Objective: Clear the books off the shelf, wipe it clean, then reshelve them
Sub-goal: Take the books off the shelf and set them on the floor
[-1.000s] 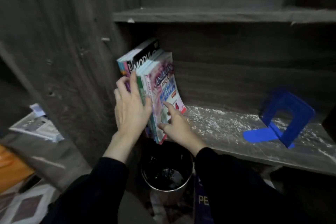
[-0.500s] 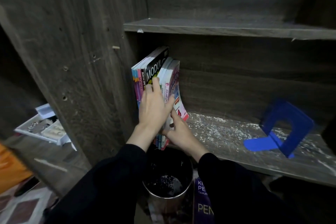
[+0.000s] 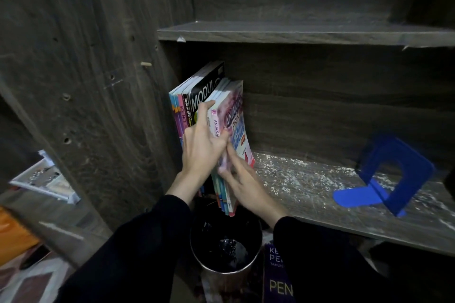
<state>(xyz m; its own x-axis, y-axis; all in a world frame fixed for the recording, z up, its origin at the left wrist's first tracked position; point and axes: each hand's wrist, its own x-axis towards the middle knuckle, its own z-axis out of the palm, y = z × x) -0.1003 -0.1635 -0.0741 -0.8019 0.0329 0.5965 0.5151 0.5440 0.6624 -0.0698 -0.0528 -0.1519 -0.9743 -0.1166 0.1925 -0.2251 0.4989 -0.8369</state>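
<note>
Books (image 3: pixel 214 115) stand upright at the left end of the shelf (image 3: pixel 320 194), against the side panel, tops leaning right a bit, near edges hanging past the front lip. Left hand (image 3: pixel 202 145) grasps the right-hand batch: fingers over the spines, tips wedged beside the black one, thumb on the pink cover. Right hand (image 3: pixel 246 184) presses that cover lower down, fingers approx. straight, blurred. White dust on the board. Blue bookend (image 3: pixel 389 174) well to the right. Bin (image 3: pixel 225 248) w/ black liner below, purple book (image 3: pixel 275 275) beside it.
</note>
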